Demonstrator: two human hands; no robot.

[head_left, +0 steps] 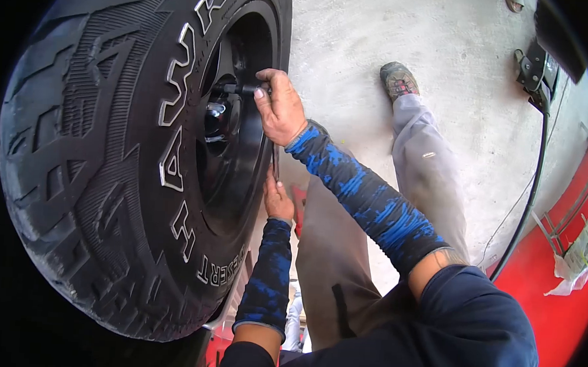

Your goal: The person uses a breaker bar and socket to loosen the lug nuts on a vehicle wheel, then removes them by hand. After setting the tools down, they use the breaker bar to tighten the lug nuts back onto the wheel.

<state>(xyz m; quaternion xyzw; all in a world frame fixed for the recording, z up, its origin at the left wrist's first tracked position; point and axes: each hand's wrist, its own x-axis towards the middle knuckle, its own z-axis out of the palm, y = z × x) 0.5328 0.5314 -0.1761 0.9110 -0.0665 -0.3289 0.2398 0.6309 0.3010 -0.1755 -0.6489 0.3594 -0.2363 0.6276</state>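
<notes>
A large black off-road tire (103, 140) with raised white-outlined letters fills the left side. Inside it sits a black wheel rim (230, 203) with a shiny center cap (215, 118). My right hand (281, 110) is closed around the head end of a dark socket wrench (236, 89), whose shaft reaches into the rim at a lug position. Lower down, my left hand (277, 197) grips the wrench's long handle, thumb along the bar, close to the tire's side. Both forearms wear blue and black sleeves. The socket's contact with the nut is hard to make out.
Pale concrete floor (341, 46) lies beyond the wheel, with my shoe (399, 81) on it. At right are a black hose (539, 176), a dark metal fitting (536, 73), and a red surface (553, 310) with a plastic bag (576, 261).
</notes>
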